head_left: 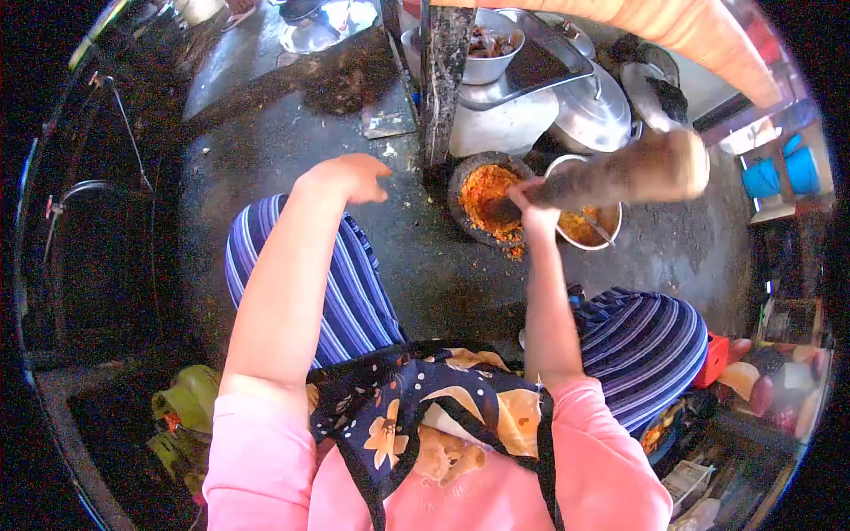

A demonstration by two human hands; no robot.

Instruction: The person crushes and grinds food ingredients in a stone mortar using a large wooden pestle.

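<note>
My right hand [537,202] is wrapped around a big wooden pestle [620,170], which is tilted far over to the right. Its dark narrow end sits in a stone mortar [459,205] on the floor. Coarse orange mash [489,188] fills the mortar, and some has spilled over the near rim. Just right of the mortar, partly behind my wrist and the pestle, is a metal pot [618,212] of yellowish food with a spoon [600,228] in it. My left hand [356,179] hovers above my left knee, loosely bent, with nothing in it.
A dark wooden post [443,97] stands just behind the mortar. Beyond it are a metal bowl [496,66] of dark food and a large pot lid [595,111]. At far right hangs something blue [784,173]. Green gas cylinders [188,398] stand at lower left.
</note>
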